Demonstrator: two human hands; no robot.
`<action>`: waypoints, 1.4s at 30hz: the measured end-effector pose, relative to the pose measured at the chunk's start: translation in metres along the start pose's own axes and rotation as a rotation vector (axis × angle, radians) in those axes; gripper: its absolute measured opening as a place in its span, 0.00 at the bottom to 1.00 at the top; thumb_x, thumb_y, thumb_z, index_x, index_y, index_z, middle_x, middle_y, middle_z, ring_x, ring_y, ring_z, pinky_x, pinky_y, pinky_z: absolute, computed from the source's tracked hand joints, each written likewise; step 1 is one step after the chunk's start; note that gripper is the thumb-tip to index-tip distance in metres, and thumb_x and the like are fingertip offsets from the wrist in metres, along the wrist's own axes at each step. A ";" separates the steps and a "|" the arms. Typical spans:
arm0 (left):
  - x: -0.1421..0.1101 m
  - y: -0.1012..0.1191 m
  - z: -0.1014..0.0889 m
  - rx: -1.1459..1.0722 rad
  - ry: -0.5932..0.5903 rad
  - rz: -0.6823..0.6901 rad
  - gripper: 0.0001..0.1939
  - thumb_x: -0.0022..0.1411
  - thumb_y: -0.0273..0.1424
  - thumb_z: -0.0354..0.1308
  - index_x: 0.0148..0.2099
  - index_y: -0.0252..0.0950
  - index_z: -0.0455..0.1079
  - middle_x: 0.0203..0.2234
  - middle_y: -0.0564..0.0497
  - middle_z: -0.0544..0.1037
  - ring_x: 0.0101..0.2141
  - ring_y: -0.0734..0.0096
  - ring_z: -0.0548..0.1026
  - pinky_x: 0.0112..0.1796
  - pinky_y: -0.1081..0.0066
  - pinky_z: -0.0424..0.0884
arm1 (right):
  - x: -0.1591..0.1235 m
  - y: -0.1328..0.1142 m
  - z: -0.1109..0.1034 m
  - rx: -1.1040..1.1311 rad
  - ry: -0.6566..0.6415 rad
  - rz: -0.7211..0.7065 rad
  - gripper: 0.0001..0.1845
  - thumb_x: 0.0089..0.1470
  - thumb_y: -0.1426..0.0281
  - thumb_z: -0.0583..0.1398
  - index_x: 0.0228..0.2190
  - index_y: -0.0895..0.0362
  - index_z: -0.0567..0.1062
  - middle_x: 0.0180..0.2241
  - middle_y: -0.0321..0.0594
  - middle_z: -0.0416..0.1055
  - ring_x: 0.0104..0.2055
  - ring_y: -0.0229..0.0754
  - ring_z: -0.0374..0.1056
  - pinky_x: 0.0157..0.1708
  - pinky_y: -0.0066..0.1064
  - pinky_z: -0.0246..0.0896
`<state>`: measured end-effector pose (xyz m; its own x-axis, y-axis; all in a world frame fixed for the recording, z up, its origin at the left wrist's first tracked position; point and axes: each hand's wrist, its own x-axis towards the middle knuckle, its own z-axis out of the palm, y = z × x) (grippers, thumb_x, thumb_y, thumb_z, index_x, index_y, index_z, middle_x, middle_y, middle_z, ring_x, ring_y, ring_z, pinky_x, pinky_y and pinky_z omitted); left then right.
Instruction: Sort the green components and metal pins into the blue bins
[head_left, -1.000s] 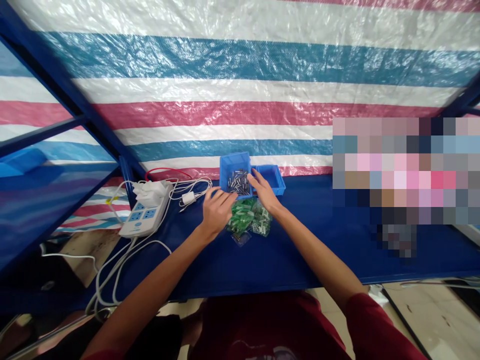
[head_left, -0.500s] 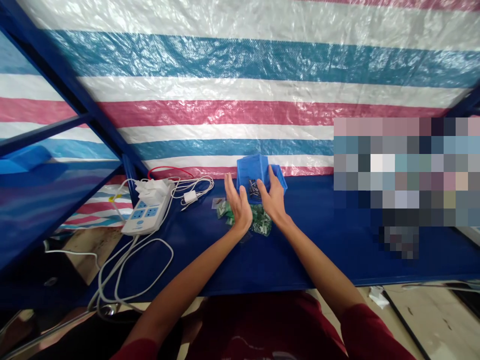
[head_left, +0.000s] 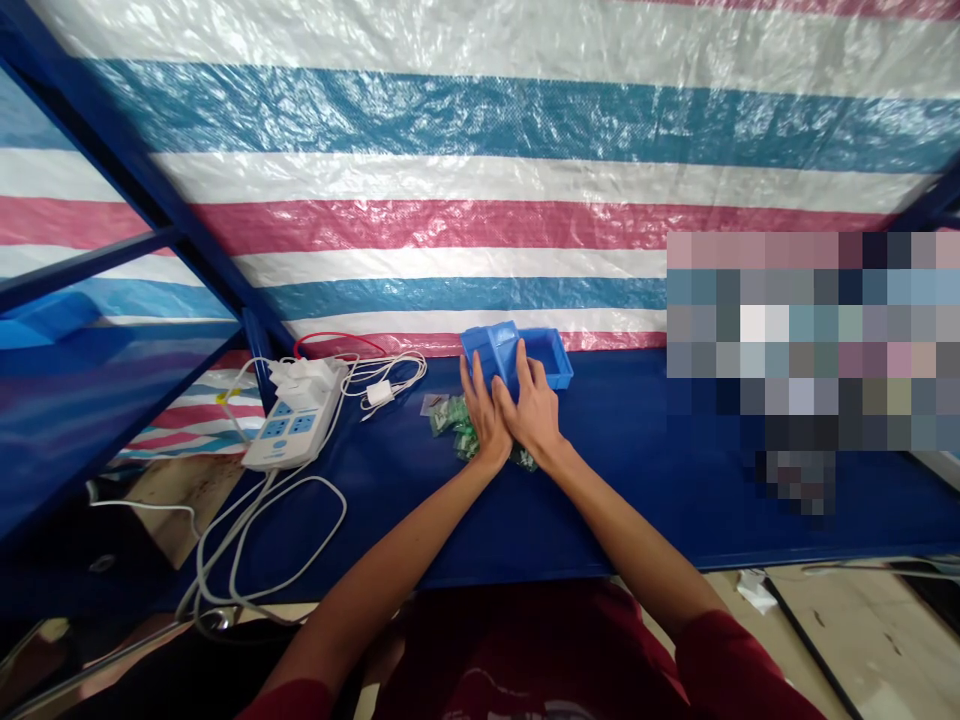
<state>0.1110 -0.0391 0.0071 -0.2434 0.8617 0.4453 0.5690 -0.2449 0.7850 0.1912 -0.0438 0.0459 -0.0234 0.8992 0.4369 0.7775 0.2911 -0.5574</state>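
A blue plastic bin (head_left: 491, 345) stands tilted at the middle of the table, with both hands close together at its near side. My left hand (head_left: 486, 415) lies along its left and front, fingers long and against the plastic. My right hand (head_left: 534, 405) grips the right side, fingers over the wall and thumb beside the left hand. The small dark metal pieces inside are hidden now. Small clear bags with green contents (head_left: 448, 414) lie partly under my hands. Just right of the tilted bin sits a second, shallower blue bin (head_left: 556, 362).
On the left a white power strip (head_left: 292, 430) carries plugs, with white cables (head_left: 247, 540) looping over the table edge. A small white charger (head_left: 379, 393) lies nearby. Striped plastic sheeting (head_left: 465, 230) hangs behind the blue table (head_left: 637, 480). A blurred-out area covers the right.
The bin of metal pieces shifted right, then slightly back left, and tipped so its contents are hidden. My left hand moved right, up against the bin and my right hand.
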 end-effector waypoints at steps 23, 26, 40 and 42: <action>-0.003 -0.014 0.003 0.178 -0.094 0.017 0.28 0.71 0.39 0.39 0.69 0.58 0.35 0.68 0.71 0.38 0.66 0.69 0.24 0.67 0.54 0.42 | -0.007 0.004 0.005 -0.073 -0.005 -0.093 0.35 0.63 0.54 0.45 0.67 0.52 0.48 0.62 0.50 0.56 0.61 0.58 0.58 0.54 0.46 0.63; -0.003 -0.009 0.002 0.116 -0.043 -0.034 0.30 0.71 0.40 0.36 0.70 0.53 0.27 0.69 0.65 0.34 0.68 0.68 0.31 0.66 0.57 0.46 | -0.007 0.006 0.006 -0.100 0.003 -0.126 0.34 0.64 0.54 0.44 0.66 0.53 0.51 0.62 0.50 0.57 0.61 0.57 0.58 0.54 0.45 0.63; -0.006 0.001 0.001 0.110 0.052 -0.091 0.34 0.69 0.37 0.44 0.69 0.56 0.30 0.68 0.63 0.43 0.67 0.63 0.44 0.66 0.55 0.49 | -0.002 0.021 0.009 -0.236 0.260 -0.415 0.30 0.64 0.58 0.49 0.63 0.57 0.59 0.57 0.52 0.63 0.56 0.50 0.65 0.52 0.38 0.66; -0.006 0.001 0.001 0.089 0.060 -0.087 0.33 0.69 0.38 0.44 0.69 0.56 0.32 0.68 0.63 0.44 0.67 0.63 0.45 0.66 0.55 0.49 | -0.002 0.022 0.007 -0.219 0.258 -0.421 0.30 0.64 0.58 0.49 0.63 0.57 0.58 0.57 0.52 0.63 0.57 0.50 0.64 0.53 0.39 0.66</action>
<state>0.1140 -0.0440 0.0050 -0.3397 0.8494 0.4039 0.6104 -0.1276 0.7818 0.2035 -0.0371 0.0276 -0.2275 0.6020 0.7654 0.8478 0.5091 -0.1484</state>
